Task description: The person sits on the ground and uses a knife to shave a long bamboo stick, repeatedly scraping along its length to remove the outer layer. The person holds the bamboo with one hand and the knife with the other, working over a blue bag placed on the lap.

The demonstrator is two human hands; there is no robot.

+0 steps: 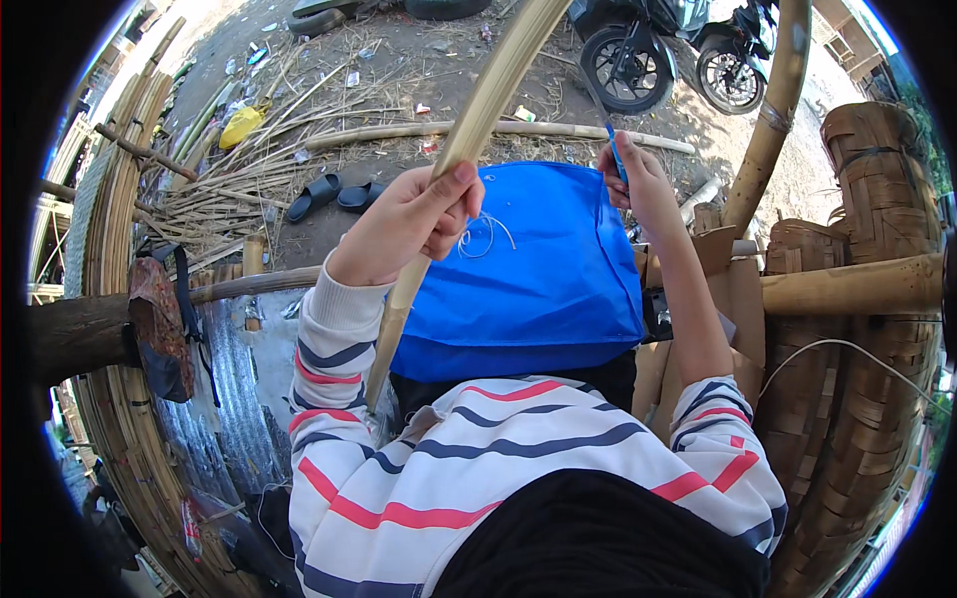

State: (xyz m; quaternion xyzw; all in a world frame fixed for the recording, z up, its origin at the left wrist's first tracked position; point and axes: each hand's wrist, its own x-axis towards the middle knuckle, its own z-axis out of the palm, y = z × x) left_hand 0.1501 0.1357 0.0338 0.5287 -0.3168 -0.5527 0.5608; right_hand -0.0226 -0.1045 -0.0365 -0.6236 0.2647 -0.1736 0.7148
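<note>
Left hand [424, 214] is gripping a bamboo strip [498, 90], fingers closing round it partway along. The strip's long axis is running from near left, beside the striped sleeve [329, 334], to far right, its far end leaving the view. Right hand [643, 184], its grip closing on a blue-handled knife [619, 157], is standing to the strip's right, well apart; the blade is pointing far and slightly left, not touching. Left hand is sitting nearer the strip. Nearer in, blue cloth [528, 279] is spreading; farther out, a bamboo pole [399, 132] is lying crosswise.

Sunlit dirt ground [553, 90] — littered, bamboo slats [125, 439] (left), woven bamboo [882, 179]
</note>
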